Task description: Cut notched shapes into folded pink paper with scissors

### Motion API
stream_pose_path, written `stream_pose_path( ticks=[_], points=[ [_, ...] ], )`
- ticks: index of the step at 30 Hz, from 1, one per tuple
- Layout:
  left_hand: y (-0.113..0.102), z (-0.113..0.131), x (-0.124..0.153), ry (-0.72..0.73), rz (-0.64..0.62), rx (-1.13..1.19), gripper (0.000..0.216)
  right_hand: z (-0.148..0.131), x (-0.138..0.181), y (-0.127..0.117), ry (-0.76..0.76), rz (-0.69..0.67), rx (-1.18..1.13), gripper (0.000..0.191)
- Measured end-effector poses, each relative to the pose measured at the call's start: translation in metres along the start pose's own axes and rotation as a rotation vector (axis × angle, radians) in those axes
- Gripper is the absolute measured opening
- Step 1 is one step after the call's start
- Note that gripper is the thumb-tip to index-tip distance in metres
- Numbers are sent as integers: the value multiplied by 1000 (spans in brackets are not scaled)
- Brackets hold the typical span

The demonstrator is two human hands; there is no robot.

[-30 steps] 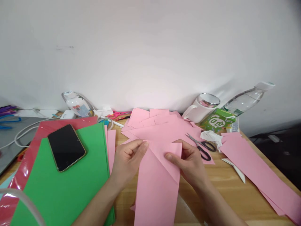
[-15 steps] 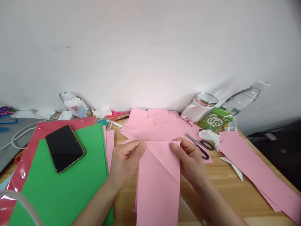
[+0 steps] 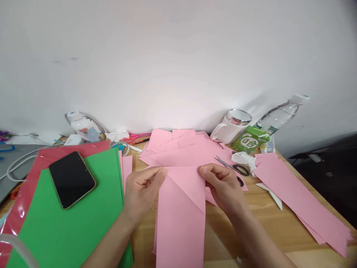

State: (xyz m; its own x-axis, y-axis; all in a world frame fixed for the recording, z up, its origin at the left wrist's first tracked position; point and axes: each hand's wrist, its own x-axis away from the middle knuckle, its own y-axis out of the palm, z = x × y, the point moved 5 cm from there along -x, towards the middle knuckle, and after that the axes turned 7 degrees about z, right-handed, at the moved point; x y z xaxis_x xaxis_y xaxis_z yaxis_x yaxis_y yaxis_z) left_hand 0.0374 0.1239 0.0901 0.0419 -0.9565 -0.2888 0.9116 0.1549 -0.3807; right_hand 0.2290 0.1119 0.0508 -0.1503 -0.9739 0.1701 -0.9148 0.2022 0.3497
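Note:
A long strip of pink paper hangs between my hands, its top edge level and a diagonal crease running from upper left down to the right edge. My left hand pinches its top left corner between thumb and fingers. At the top right corner, my right hand grips the paper the same way. Behind it lies a pile of pink paper pieces. Dark-handled scissors rest just beyond my right hand, one handle loop partly covered by it.
To the left, a phone lies on green sheets over a red packet. A white mug, green carton and plastic bottle stand at the back right. More pink strips lie along the right edge.
The whole scene has shifted slightly left as the view turned. My right hand's thumb sits nearer the paper's right edge, and both hands keep their pinch on the strip.

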Motion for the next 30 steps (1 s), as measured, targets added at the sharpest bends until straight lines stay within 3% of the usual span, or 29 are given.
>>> stream_pose_path(
  ticks=[7, 10, 15, 18, 23, 30],
  points=[
    [0, 9, -3, 48, -58, -47, 38, -2, -5, -4, -31, 7, 67, 25],
    [1, 11, -3, 67, -103, -37, 39, -9, -7, -3, -26, -101, 197, 24],
    [22, 28, 9, 139, -368, 46, 40, -37, 7, 14, -142, -386, 594, 15],
    [33, 41, 18, 187, -453, 28, 38, -49, 20, 23, -202, -469, 790, 13],
    [33, 45, 23, 126, -510, -109, 29, -62, 29, 10, -335, -314, 807, 20],
    [9, 29, 21, 158, -572, -276, 36, -71, 33, -49, -375, -25, 627, 27]
  ],
)
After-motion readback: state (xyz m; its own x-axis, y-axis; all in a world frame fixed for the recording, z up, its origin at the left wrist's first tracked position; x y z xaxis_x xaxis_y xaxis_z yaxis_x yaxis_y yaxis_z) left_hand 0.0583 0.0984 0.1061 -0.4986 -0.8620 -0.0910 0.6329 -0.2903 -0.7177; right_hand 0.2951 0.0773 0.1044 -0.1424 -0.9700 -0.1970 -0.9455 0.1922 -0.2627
